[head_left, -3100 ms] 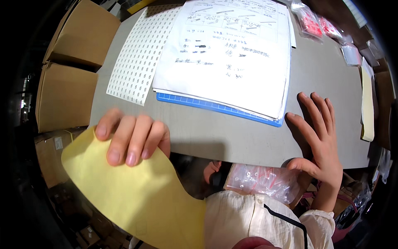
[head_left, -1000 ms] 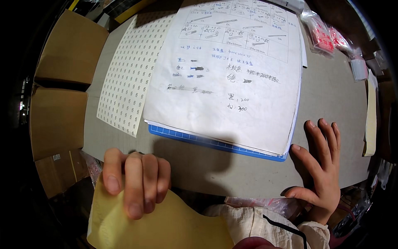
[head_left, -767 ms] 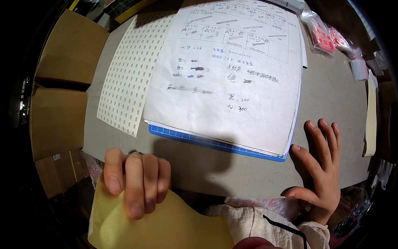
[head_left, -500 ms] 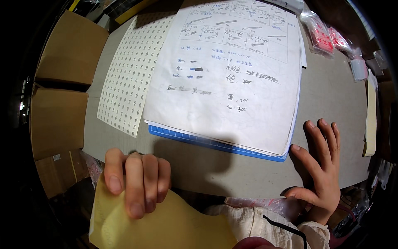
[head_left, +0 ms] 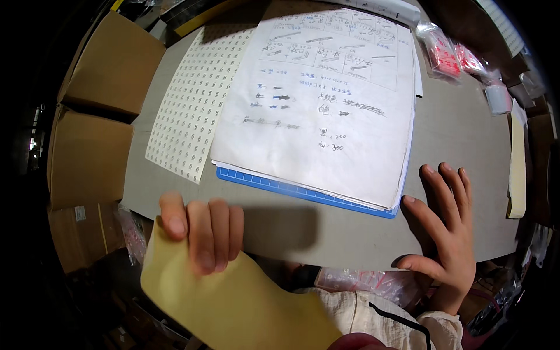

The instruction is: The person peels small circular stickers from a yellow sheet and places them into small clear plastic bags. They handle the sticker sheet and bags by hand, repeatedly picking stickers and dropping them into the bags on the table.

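Note:
My left hand (head_left: 204, 230) is closed on the top edge of a yellow paper sheet (head_left: 233, 303), which hangs bent in front of my body, below the table's near edge. Fingers spread, my right hand (head_left: 446, 227) rests on the grey table (head_left: 356, 242) and holds nothing. Its index fingertip is close beside a blue gridded board (head_left: 303, 191). On that board lies a stack of white papers (head_left: 291, 146) with small line drawings and handwriting. A sheet of small printed labels (head_left: 186, 111) lies to its left, partly under the papers.
Cardboard boxes (head_left: 87, 157) line the left side of the table. Clear bags with red print (head_left: 443, 55) lie at the far right, near a small stack of clear bags (head_left: 497, 100). A yellow strip of paper (head_left: 517, 169) lies along the right edge.
My left hand has moved slightly up and right with the yellow sheet. My right hand stays spread on the table. The view has shifted a little.

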Tool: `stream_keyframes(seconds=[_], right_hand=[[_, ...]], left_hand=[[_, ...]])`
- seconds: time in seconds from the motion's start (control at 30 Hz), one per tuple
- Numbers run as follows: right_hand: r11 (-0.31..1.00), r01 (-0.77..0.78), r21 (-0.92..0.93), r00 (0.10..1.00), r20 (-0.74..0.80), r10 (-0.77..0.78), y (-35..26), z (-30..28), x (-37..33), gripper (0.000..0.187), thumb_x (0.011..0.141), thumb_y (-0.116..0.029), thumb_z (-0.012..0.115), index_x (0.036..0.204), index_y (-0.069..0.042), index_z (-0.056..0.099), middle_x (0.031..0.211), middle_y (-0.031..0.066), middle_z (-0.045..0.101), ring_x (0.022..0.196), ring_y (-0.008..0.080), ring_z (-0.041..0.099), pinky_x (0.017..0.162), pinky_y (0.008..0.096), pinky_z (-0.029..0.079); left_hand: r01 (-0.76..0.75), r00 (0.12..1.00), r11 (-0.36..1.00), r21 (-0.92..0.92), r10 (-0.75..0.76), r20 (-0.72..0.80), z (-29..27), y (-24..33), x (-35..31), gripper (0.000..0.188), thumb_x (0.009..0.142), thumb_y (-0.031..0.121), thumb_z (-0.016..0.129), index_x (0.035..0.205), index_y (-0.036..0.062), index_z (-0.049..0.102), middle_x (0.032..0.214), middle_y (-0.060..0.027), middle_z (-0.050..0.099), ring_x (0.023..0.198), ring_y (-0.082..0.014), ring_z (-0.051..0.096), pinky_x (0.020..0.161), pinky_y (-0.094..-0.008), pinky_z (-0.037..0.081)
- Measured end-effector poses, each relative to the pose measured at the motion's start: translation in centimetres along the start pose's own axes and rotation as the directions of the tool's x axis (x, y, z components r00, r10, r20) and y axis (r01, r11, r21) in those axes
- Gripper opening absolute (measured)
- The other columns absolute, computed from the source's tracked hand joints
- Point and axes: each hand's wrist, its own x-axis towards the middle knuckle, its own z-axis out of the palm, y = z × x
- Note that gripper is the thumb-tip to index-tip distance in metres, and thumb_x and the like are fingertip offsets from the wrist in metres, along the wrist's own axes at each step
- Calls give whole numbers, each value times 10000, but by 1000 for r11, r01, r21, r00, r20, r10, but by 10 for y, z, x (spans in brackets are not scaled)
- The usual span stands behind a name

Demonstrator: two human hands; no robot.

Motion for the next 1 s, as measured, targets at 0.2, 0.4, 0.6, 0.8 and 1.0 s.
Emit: stream_keyframes(seconds=[0.2,0.4,0.6,0.8,1.0], right_hand=[[1000,11,5,999,-45,-11,2,4,-2,857,836,-834,585,1361,-172,727,1567,200,527,1474,475,419,1246,651,190],[999,33,11,997,-74,-32,0,3,-2,838,843,-807,617,1391,-179,709,1573,182,525,1482,463,408,1254,634,198],[999,52,8,994,-101,-51,1,6,-6,816,861,-774,633,1434,-195,677,1600,156,506,1505,432,387,1274,609,184],[999,49,18,993,-106,-47,2,7,-9,797,889,-762,614,1468,-215,649,1636,127,472,1528,420,365,1286,596,161],[998,51,29,991,-123,-47,0,8,-9,801,889,-748,628,1483,-211,632,1636,116,474,1531,416,361,1291,598,162]], left_hand=[[-83,995,995,-58,79,-61,-5,-15,3,170,1094,171,543,1245,103,585,813,-34,642,671,-165,536,628,-295,439],[-223,962,971,-92,203,-185,0,-28,3,282,1011,126,535,1256,1,598,828,-91,668,640,-145,502,577,-285,395],[-203,954,978,-40,188,-234,3,-29,3,329,1019,117,546,1318,-18,581,889,-97,655,713,-155,527,672,-287,433],[-167,902,986,-7,150,-404,5,-28,2,288,1041,108,540,1279,-42,598,901,-103,644,767,-161,512,707,-305,409],[-131,873,988,85,156,-463,10,-27,8,252,1044,77,551,1251,-59,595,886,-114,608,773,-181,479,707,-327,387]])
